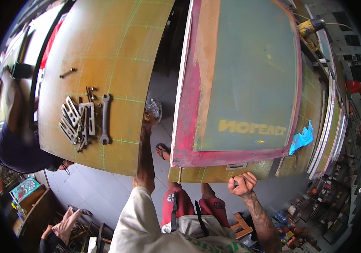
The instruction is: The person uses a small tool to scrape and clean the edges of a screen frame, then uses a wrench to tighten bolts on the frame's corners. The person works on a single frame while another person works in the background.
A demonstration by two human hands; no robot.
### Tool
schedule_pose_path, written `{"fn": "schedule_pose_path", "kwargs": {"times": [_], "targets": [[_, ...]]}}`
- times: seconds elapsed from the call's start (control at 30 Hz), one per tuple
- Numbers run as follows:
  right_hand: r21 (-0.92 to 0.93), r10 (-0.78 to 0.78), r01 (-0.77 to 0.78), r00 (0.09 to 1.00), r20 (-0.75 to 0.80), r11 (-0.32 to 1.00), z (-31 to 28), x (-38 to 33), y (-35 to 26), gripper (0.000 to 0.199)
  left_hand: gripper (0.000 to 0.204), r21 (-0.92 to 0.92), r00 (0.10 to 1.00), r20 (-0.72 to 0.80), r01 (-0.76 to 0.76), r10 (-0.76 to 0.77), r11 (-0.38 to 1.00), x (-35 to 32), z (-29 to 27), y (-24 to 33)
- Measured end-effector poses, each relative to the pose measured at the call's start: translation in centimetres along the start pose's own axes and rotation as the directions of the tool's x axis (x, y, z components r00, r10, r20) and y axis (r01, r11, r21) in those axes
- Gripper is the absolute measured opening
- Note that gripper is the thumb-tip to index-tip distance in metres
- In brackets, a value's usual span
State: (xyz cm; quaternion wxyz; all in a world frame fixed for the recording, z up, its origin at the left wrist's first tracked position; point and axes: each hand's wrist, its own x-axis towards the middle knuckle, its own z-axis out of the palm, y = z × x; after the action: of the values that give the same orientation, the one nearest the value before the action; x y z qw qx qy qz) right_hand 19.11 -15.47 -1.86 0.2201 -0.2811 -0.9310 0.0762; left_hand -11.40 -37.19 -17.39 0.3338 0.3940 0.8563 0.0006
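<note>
Silk-screen (248, 84) probably stiff-framed, mesh (256, 63) delicate; hold by red border (231, 157). Right hand (243, 184) just off its near edge, fingers curled, seemingly empty. Left hand (150, 119) left of screen; finger state: can't tell.

Just ahead of the right hand (242, 184), a slotted metal plate (236, 166) sits at the board's edge, and past it the screen frame's maroon border (231, 157) blocks the way. Beyond that border, the grey mesh (256, 84) lies open. Forward and right of that hand, a blue crumpled cloth (301, 138) intrudes; to its left, a bolt (180, 175) juts at the frame's corner. The left hand (148, 120), partly hidden, has only a narrow gap, hemmed by the left-hand tabletop (125, 122) and the frame, with crinkled clear plastic (154, 108) just ahead.
</note>
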Motion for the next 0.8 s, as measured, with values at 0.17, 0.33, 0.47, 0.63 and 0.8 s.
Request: {"fn": "schedule_pose_path", "kwargs": {"times": [0.17, 0.33, 0.47, 0.63, 0.8], "targets": [[0.016, 0.022, -0.023, 1.0, 0.015, 1.0, -0.8, -0.1, -0.5, 0.025, 0.042, -0.301, 0.994, -0.058, 0.068, -0.09, 0.951, 6.1, 8.9, -2.8], [0.092, 0.052, -0.047, 0.997, -0.05, 0.995, 0.0, 0.5, -0.4, 0.024, 0.035, -0.643, 0.933, -0.336, -0.13, -0.126, 0.754, 10.2, 21.1, -8.9], [0.08, 0.098, -0.088, 0.988, -0.121, 0.993, 0.4, 0.3, -0.6, 0.024, 0.039, -0.5, 0.985, 0.088, -0.086, 0.149, 0.862, 4.5, 16.4, -11.1], [0.073, 0.132, -0.122, 0.981, -0.142, 0.99, 0.2, 0.5, -0.7, 0.026, 0.054, -0.711, 0.843, 0.532, 0.391, 0.082, 0.585, -1.7, 9.0, -10.4], [0.254, 0.147, -0.136, 0.989, -0.024, 0.958, -1.3, 1.2, -0.7, 0.027, 0.054, -0.81, 0.775, 0.552, 0.412, 0.308, 0.417, -3.7, -1.5, -6.0]]}}
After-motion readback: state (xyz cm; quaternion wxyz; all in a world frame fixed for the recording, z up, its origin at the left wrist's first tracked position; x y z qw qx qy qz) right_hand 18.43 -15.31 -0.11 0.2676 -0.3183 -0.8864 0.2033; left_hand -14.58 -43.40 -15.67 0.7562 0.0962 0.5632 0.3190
